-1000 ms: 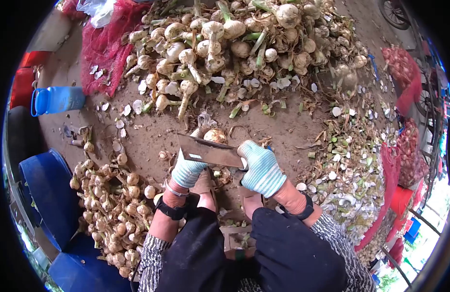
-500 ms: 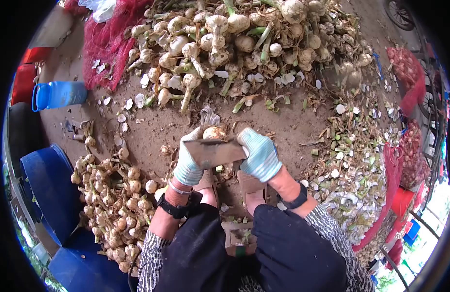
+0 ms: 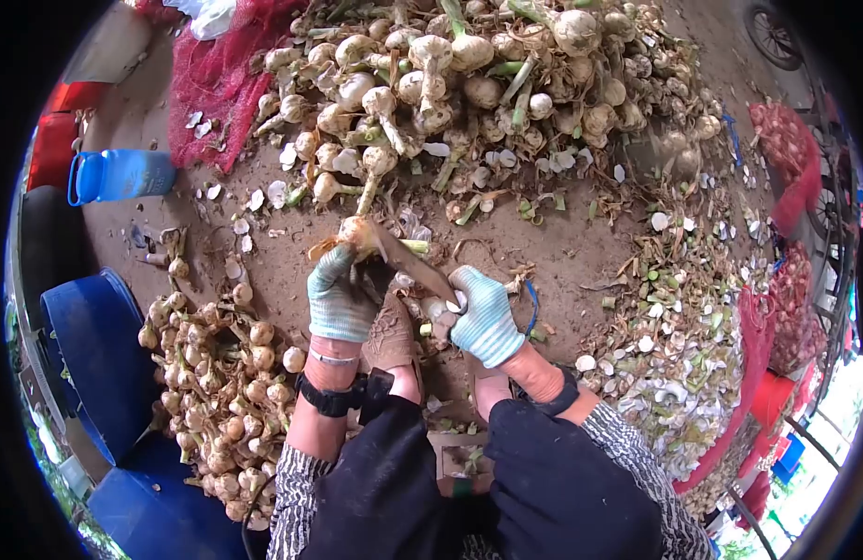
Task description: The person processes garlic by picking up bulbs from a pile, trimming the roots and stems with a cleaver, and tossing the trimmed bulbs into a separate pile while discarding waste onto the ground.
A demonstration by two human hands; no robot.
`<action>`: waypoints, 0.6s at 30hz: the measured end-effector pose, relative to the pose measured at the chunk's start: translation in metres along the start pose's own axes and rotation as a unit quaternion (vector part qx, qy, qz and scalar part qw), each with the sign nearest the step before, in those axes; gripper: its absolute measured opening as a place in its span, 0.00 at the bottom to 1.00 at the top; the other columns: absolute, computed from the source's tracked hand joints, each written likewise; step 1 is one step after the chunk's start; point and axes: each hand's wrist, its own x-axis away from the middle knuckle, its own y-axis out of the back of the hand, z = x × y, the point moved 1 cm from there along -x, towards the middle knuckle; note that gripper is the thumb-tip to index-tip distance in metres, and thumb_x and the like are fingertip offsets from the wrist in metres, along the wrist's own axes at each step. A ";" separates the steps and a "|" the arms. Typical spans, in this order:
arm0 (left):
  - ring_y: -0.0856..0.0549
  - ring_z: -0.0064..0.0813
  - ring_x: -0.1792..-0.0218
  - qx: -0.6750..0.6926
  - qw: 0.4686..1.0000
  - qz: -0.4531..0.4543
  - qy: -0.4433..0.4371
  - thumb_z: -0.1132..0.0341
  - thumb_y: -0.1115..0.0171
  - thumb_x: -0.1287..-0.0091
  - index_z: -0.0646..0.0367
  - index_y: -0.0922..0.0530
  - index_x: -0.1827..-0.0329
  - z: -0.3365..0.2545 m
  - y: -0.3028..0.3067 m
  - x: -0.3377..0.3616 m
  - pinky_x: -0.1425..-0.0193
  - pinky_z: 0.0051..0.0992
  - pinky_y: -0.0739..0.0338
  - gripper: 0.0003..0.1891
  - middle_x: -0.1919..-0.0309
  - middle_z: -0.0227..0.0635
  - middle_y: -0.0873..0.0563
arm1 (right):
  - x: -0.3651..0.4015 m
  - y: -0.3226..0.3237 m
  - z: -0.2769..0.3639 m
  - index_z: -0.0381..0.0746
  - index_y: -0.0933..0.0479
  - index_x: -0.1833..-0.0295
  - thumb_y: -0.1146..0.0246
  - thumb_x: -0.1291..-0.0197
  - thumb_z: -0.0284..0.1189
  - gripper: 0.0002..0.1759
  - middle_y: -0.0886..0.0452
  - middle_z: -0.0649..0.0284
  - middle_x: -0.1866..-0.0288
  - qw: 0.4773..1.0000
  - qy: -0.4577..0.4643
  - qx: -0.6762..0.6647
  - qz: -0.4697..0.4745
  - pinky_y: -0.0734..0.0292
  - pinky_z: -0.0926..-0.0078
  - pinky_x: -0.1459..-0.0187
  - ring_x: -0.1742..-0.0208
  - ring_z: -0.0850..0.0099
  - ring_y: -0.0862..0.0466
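My left hand, in a pale striped work glove, is closed around a garlic bulb with loose brown skin at its side. My gloved right hand grips a broad-bladed knife. The blade slants up and left from the right fist, and its far end meets the bulb. A green-white stalk shows behind the blade. Both hands are above my shoes, in front of a large heap of garlic with long stalks. The knife's handle is mostly hidden in the right hand.
Short-stemmed garlic bulbs lie piled at left, beside blue tubs. A blue jug and red mesh are farther back. Cut stalks and white slices cover the ground at right, near filled red mesh bags.
The left hand has turned and moved slightly left, bringing the bulb up beside the blade. The knife has swung from nearly level to slanting. The right hand has shifted a little left and down.
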 end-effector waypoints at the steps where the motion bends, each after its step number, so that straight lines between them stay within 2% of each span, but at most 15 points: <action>1: 0.21 0.36 0.52 0.007 1.000 0.001 0.010 0.61 0.33 0.50 0.60 0.26 0.52 0.000 0.000 0.002 0.44 0.37 0.26 0.23 0.58 0.38 0.19 | -0.003 -0.002 0.000 0.34 0.28 0.70 0.36 0.55 0.28 0.11 0.28 0.49 0.74 1.000 -0.019 -0.012 -0.014 0.30 0.61 0.72 0.72 0.49 0.25; 6: 0.21 0.33 0.52 0.028 0.997 0.066 0.013 0.65 0.34 0.48 0.61 0.26 0.52 0.002 -0.003 0.002 0.42 0.34 0.26 0.20 0.56 0.37 0.19 | -0.017 0.000 0.006 0.34 0.28 0.69 0.37 0.55 0.27 0.10 0.28 0.49 0.73 0.997 -0.033 -0.046 -0.059 0.29 0.65 0.73 0.73 0.51 0.24; 7: 0.20 0.33 0.52 0.045 0.996 0.073 0.011 0.66 0.34 0.47 0.61 0.26 0.52 0.002 -0.002 0.002 0.43 0.33 0.25 0.19 0.56 0.37 0.19 | -0.017 -0.006 0.000 0.33 0.28 0.68 0.37 0.55 0.27 0.10 0.27 0.54 0.76 0.992 -0.069 -0.091 -0.056 0.29 0.70 0.74 0.77 0.62 0.23; 8: 0.20 0.33 0.52 0.045 0.996 0.072 0.009 0.66 0.34 0.47 0.61 0.26 0.52 0.001 0.003 0.002 0.43 0.33 0.25 0.19 0.56 0.37 0.19 | -0.018 -0.010 -0.004 0.33 0.28 0.68 0.37 0.55 0.27 0.10 0.27 0.54 0.76 0.992 -0.068 -0.092 -0.055 0.29 0.70 0.74 0.77 0.62 0.23; 10: 0.20 0.31 0.53 0.067 0.984 0.160 0.033 0.68 0.35 0.46 0.60 0.25 0.54 -0.005 -0.007 0.007 0.45 0.30 0.24 0.17 0.55 0.37 0.19 | -0.020 -0.018 -0.011 0.33 0.28 0.67 0.36 0.55 0.27 0.12 0.29 0.61 0.80 0.965 -0.116 -0.235 -0.016 0.30 0.73 0.75 0.78 0.75 0.25; 11: 0.21 0.30 0.53 0.042 0.993 0.081 -0.068 0.68 0.37 0.45 0.60 0.26 0.51 -0.005 -0.009 0.020 0.47 0.28 0.24 0.18 0.57 0.37 0.19 | -0.027 -0.020 -0.016 0.32 0.30 0.68 0.35 0.55 0.28 0.13 0.31 0.68 0.82 0.984 -0.137 -0.118 -0.002 0.31 0.74 0.78 0.78 0.82 0.29; 12: 0.21 0.33 0.52 -0.077 0.988 0.029 -0.131 0.57 0.36 0.46 0.60 0.29 0.49 -0.017 -0.002 0.033 0.54 0.28 0.22 0.24 0.59 0.35 0.21 | -0.027 -0.037 -0.044 0.35 0.32 0.71 0.37 0.52 0.28 0.11 0.32 0.69 0.82 0.954 -0.163 -0.248 -0.034 0.34 0.75 0.80 0.80 0.81 0.31; 13: 0.23 0.30 0.49 -0.153 0.975 0.041 -0.159 0.51 0.39 0.44 0.60 0.30 0.48 -0.034 -0.011 0.059 0.52 0.28 0.26 0.27 0.56 0.32 0.23 | -0.026 -0.028 -0.047 0.36 0.31 0.70 0.37 0.51 0.27 0.10 0.31 0.69 0.81 0.915 -0.210 -0.342 -0.039 0.34 0.77 0.79 0.79 0.81 0.30; 14: 0.21 0.29 0.52 -0.247 0.959 0.065 -0.127 0.51 0.40 0.43 0.59 0.30 0.47 -0.064 0.013 0.082 0.56 0.25 0.27 0.26 0.58 0.29 0.22 | -0.020 -0.014 -0.056 0.37 0.30 0.69 0.37 0.50 0.27 0.09 0.30 0.69 0.80 0.863 -0.258 -0.433 -0.040 0.34 0.78 0.79 0.79 0.82 0.30; 15: 0.20 0.31 0.54 -0.352 0.924 -0.023 -0.146 0.52 0.37 0.47 0.60 0.29 0.47 -0.087 0.027 0.108 0.55 0.27 0.26 0.28 0.58 0.34 0.21 | -0.016 -0.007 -0.081 0.37 0.30 0.68 0.40 0.48 0.25 0.05 0.30 0.69 0.80 0.795 -0.241 -0.557 -0.012 0.33 0.79 0.78 0.79 0.81 0.31; 16: 0.19 0.34 0.56 -0.497 0.842 -0.154 -0.143 0.52 0.35 0.50 0.61 0.29 0.47 -0.118 0.052 0.133 0.55 0.28 0.25 0.30 0.58 0.39 0.20 | -0.017 0.002 -0.093 0.37 0.29 0.67 0.43 0.45 0.23 0.02 0.31 0.70 0.80 0.710 -0.216 -0.670 0.011 0.33 0.79 0.78 0.79 0.81 0.31; 17: 0.19 0.37 0.57 -0.655 0.706 -0.248 -0.106 0.53 0.32 0.53 0.62 0.28 0.48 -0.149 0.084 0.161 0.55 0.30 0.24 0.32 0.58 0.43 0.20 | -0.011 0.016 -0.105 0.36 0.30 0.66 0.47 0.43 0.22 0.01 0.34 0.72 0.81 0.840 -0.201 -0.502 -0.042 0.34 0.80 0.78 0.80 0.81 0.34; 18: 0.18 0.40 0.59 -0.802 0.515 -0.298 -0.054 0.53 0.30 0.56 0.63 0.27 0.48 -0.178 0.111 0.188 0.55 0.32 0.23 0.33 0.58 0.48 0.19 | -0.011 0.035 -0.095 0.36 0.31 0.65 0.52 0.41 0.20 0.04 0.37 0.74 0.82 0.930 -0.178 -0.308 -0.088 0.34 0.80 0.79 0.82 0.81 0.36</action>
